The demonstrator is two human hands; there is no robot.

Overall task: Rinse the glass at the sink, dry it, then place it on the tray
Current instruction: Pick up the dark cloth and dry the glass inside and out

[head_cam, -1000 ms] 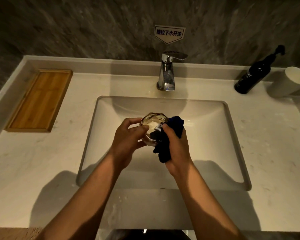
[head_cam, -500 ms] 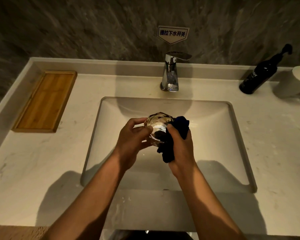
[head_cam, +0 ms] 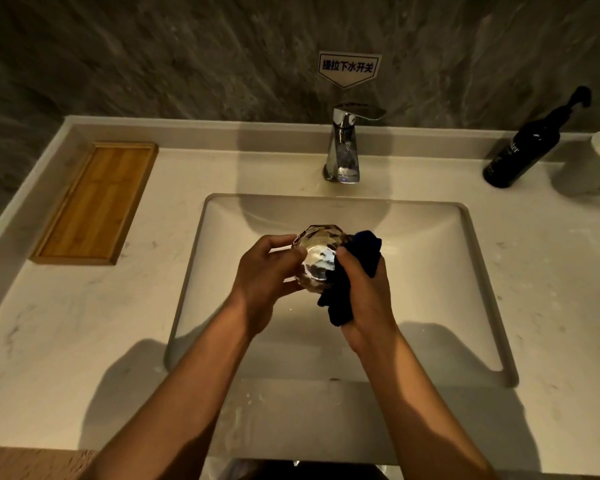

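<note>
2 hands are busy over the sink, close together. The left hand is wrapped around a glass, with the thumb on the near side and the fingers curled round the far side. The right hand is closed on a dark blue cloth and presses it against the right side of the glass. A moment before, the cloth covered more of the glass and poked into its open top; now the cloth sits more to the side, and more of the shiny inside can be seen. The glass also looks turned a little in the left hand. That likely means the person is in the drying step, going round the glass bit by bit, and the rinse is done. The glass is held up above the middle of the basin, not touching it. It is short and round, with many small flat faces cut into it that catch the light. The cloth looks soft and floppy, and its end hangs down below the right hand. The sink is a smooth, pale rectangle with rounded corners. The tap behind it is shiny metal, and no water can be seen coming out. The tray is a long wooden box shape with low edges, far off to the left on the pale stone counter. Nothing is on it, so that last step is not yet done.
</note>
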